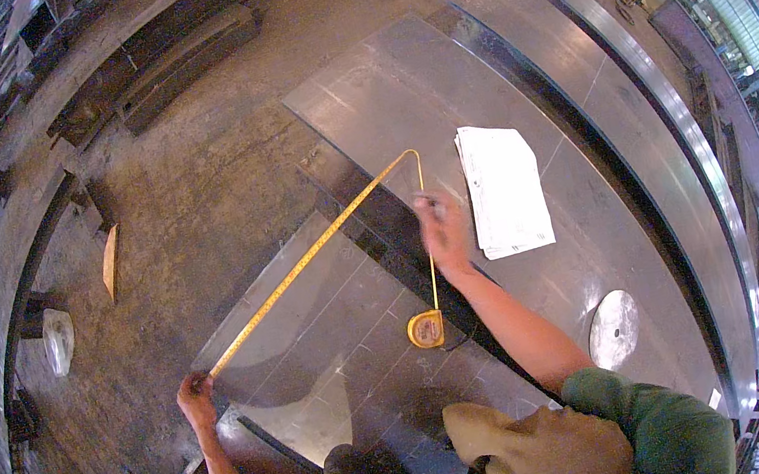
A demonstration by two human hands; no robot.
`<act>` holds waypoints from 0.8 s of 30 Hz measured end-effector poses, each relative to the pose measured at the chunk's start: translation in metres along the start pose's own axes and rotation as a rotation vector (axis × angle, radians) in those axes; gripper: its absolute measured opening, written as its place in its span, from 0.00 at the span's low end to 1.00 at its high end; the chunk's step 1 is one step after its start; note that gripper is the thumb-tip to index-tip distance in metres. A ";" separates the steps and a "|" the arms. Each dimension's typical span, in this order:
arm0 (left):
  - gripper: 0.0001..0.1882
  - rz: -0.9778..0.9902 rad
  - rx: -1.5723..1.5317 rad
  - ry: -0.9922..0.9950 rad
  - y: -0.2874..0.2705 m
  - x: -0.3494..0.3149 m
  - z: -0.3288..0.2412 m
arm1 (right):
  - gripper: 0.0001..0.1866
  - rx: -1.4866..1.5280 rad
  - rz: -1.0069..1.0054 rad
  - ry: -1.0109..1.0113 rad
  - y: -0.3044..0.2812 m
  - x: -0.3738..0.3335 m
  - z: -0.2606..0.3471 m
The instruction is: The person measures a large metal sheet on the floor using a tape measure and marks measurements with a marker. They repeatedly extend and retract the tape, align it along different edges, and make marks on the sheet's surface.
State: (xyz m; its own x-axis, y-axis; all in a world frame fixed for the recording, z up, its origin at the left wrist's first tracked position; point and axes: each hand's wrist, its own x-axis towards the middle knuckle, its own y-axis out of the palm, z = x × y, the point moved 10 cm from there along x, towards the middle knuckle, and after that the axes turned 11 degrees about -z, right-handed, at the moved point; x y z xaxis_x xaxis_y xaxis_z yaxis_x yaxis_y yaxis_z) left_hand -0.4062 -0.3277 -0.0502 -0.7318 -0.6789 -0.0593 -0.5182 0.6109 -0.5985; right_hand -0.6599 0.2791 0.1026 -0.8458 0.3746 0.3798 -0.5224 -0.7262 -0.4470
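At the left edge of a dark steel plate (290,278), my left hand (197,403) pinches the end of a yellow tape measure blade (303,261). The blade runs diagonally up and right across the plate, bends sharply, then comes back down to the yellow tape measure case (426,330), which rests near the plate's right side. My right hand (442,226) is raised beside the blade's returning stretch, somewhat blurred. Its fingers are closed around something small and dark that I cannot make out. White paper sheets (505,189) lie on the larger steel plate just right of this hand.
Long steel beams with wide plates (559,43) stretch along the right. A round metal disc (613,330) lies near my right elbow. On the left are a dark curved-looking beam (28,258), a wooden piece (111,264) and a pale translucent object (59,342). More beams (186,58) lie at the back.
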 end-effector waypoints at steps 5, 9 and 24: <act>0.08 0.048 -0.034 0.018 0.029 -0.004 -0.035 | 0.20 -0.113 -0.300 0.428 -0.147 -0.064 -0.161; 0.07 0.015 0.059 0.122 0.013 -0.010 -0.055 | 0.24 -0.676 -0.171 -0.161 -0.187 -0.053 -0.164; 0.08 0.050 0.073 0.074 0.016 0.009 -0.003 | 0.50 -0.970 0.032 0.419 -0.209 0.059 -0.315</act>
State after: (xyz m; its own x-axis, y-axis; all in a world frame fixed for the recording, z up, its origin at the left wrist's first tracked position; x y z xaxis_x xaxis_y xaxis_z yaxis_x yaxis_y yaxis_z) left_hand -0.4223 -0.3234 -0.0581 -0.7883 -0.6144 -0.0330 -0.4484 0.6104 -0.6530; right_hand -0.6345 0.6346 -0.0365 -0.7339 0.6669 0.1286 -0.2054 -0.0375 -0.9780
